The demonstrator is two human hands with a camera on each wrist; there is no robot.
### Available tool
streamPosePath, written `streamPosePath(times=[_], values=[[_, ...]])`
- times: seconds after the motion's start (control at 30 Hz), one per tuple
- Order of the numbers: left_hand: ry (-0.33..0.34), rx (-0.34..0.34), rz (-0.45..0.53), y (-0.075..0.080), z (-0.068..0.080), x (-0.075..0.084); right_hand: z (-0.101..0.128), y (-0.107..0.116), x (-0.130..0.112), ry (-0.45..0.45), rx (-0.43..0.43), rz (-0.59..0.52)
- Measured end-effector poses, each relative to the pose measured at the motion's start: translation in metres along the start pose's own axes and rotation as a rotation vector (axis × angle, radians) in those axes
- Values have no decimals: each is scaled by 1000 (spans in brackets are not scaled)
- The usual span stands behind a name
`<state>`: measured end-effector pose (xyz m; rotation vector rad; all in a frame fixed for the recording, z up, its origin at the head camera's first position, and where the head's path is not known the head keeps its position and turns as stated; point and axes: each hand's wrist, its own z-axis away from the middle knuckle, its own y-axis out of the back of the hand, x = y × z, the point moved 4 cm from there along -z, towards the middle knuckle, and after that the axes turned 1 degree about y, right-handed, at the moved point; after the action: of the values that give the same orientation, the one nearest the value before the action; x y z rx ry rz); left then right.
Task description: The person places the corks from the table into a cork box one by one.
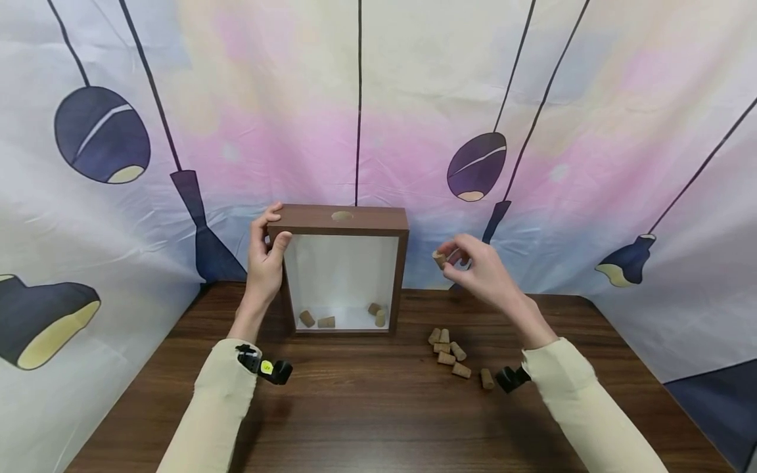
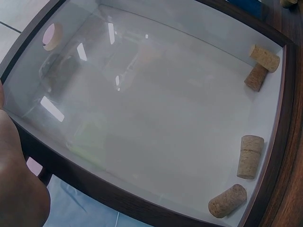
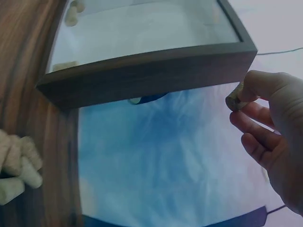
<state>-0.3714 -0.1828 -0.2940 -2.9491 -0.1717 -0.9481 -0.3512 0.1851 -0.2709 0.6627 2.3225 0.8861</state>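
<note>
A brown wooden box frame [image 1: 402,276] with a clear front stands upright on the table, a round hole [image 1: 342,215] in its top edge. Several corks [image 2: 250,157] lie inside along its bottom. My left hand [image 1: 266,259] grips the upper left corner of the box frame, thumb on the front and fingers over the top. To the right of the box, raised above the table, my right hand [image 1: 481,272] pinches a single cork [image 1: 439,259] between thumb and fingers. In the right wrist view that cork [image 3: 234,98] shows near the frame's corner, its end partly covered by the fingers.
Several loose corks [image 1: 446,358] lie in a group on the dark wooden table [image 1: 355,407], right of the box. One cork [image 1: 487,379] lies a little apart, nearest the right wrist camera [image 1: 512,379]. A printed cloth [image 1: 296,131] hangs close behind the box.
</note>
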Motion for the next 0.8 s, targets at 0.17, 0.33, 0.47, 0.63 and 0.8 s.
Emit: streamPosePath(times=[0.17, 0.33, 0.47, 0.63, 0.8], values=[[-6, -1, 15, 2, 0, -9, -17, 6, -14, 27, 32, 0], [-7, 12, 28, 6, -1, -26, -32, 9, -26, 39, 39, -14], [-10, 12, 16, 7, -1, -29, -43, 10, -35, 78, 62, -16], [-5, 7, 17, 6, -1, -26, -56, 10, -44, 100, 100, -4], [0, 4, 18, 4, -1, -18, -68, 8, -51, 126, 129, -1]])
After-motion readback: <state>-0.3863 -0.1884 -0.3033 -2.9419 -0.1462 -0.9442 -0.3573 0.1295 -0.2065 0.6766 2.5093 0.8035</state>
